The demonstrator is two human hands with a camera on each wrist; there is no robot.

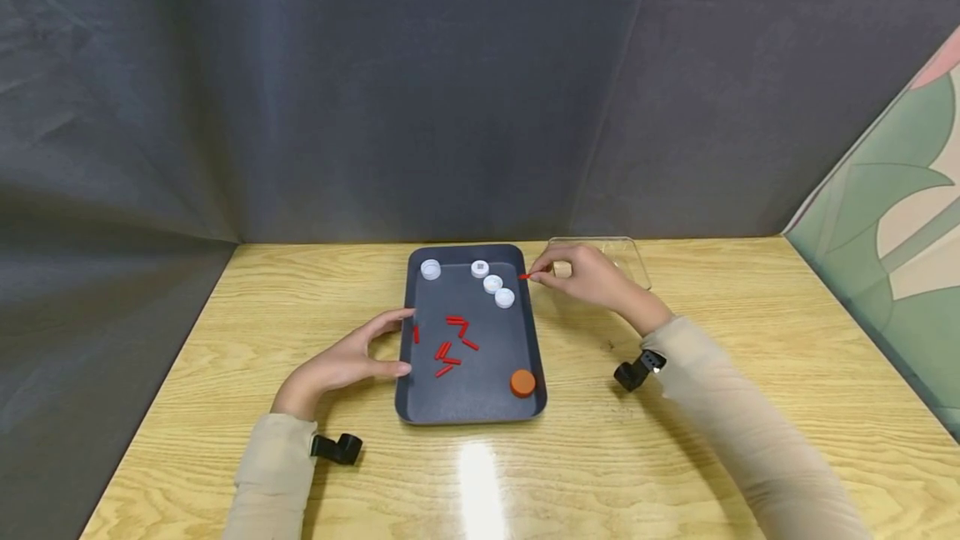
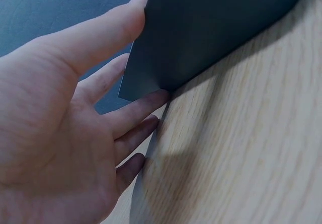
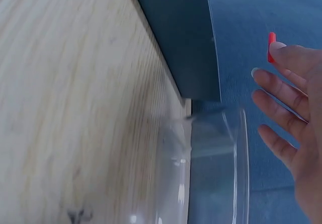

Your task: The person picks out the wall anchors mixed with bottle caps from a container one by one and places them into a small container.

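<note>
A dark grey tray point(image 1: 487, 402) lies on the table, holding several small red sticks point(image 1: 444, 351) around its middle and left side. My left hand point(image 1: 348, 361) is at the tray's left side, thumb and fingers spread; in the left wrist view fingertips point(image 2: 160, 97) touch the tray wall. Between thumb and finger, my right hand point(image 1: 588, 275) pinches one red stick point(image 3: 271, 48) above the tray's right rim near the far end. Several round white caps point(image 1: 505, 298) sit in the far part of the tray. An orange round lid point(image 1: 522, 383) occupies the near right corner.
Behind my right hand a clear plastic box point(image 1: 639, 263) stands on the wooden table point(image 1: 735, 315), partly hidden by the hand. A dark cloth point(image 1: 450, 90) hangs along the table's back edge. A patterned panel point(image 1: 892, 215) is at the right.
</note>
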